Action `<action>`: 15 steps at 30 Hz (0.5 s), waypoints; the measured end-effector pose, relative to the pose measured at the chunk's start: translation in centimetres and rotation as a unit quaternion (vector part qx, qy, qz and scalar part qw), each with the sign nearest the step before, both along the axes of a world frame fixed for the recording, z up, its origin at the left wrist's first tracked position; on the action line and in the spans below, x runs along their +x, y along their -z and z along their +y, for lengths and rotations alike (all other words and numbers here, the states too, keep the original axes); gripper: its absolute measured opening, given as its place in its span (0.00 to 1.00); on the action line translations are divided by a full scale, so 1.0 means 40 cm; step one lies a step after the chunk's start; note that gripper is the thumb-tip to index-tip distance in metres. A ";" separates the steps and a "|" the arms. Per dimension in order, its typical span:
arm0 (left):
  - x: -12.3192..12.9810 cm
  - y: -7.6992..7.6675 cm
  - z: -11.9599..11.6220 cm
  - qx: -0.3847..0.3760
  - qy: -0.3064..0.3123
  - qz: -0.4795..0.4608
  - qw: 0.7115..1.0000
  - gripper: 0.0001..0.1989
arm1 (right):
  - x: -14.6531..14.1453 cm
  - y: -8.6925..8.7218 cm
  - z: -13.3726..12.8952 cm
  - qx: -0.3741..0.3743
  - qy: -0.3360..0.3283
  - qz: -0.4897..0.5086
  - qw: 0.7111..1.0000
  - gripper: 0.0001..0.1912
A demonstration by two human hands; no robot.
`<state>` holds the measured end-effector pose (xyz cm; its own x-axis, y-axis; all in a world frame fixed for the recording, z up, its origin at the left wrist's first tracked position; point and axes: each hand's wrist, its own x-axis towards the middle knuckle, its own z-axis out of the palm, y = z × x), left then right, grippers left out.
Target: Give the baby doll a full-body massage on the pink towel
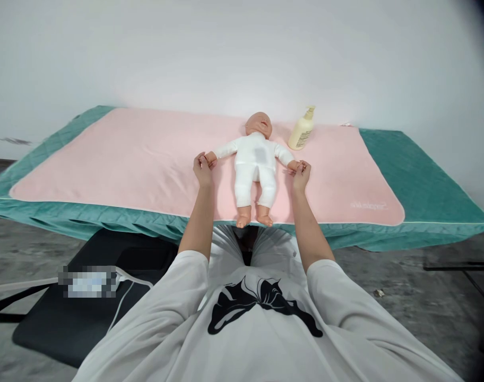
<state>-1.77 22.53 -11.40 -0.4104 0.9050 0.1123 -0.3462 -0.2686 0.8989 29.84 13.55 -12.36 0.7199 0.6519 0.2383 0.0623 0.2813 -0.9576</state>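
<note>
Here, L hand (203,168) has fingers closed on one hand of the white-bodied baby doll w/ tan plastic head (256,156), which lies face-up between both sets of fingers; R hand (301,176) pinches its other hand, cream plastic pump bottle (302,131) standing just beyond those fingers.

White T-shirt (261,350), 2 short sleeves, black butterfly-like print (261,305), pale trousers (276,246)

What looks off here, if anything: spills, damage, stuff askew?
Small scrap on the floor, lower right, looks like stray litter; dark scuff marks the pale wall, far left. No spill visible.
</note>
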 end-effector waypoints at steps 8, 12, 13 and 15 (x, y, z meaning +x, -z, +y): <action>0.000 -0.002 -0.001 0.009 -0.001 -0.004 1.000 0.12 | 0.010 0.012 0.003 0.007 0.005 -0.029 1.000 0.16; 0.000 -0.005 -0.003 0.008 -0.001 0.009 1.000 0.12 | 0.012 0.019 0.003 0.011 0.014 -0.058 0.998 0.18; 0.000 -0.005 -0.004 0.010 0.000 0.012 1.000 0.12 | 0.012 0.019 0.002 0.009 0.017 -0.062 0.998 0.17; -0.001 -0.006 -0.004 0.013 0.000 0.014 1.000 0.12 | 0.010 0.018 0.001 0.006 0.022 -0.064 0.998 0.17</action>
<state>-1.79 22.35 -11.15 -0.4071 0.9015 0.1472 -0.3214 -0.2922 0.9007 30.24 13.58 -13.08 0.7112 0.6163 0.3381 0.1972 0.2868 -0.9375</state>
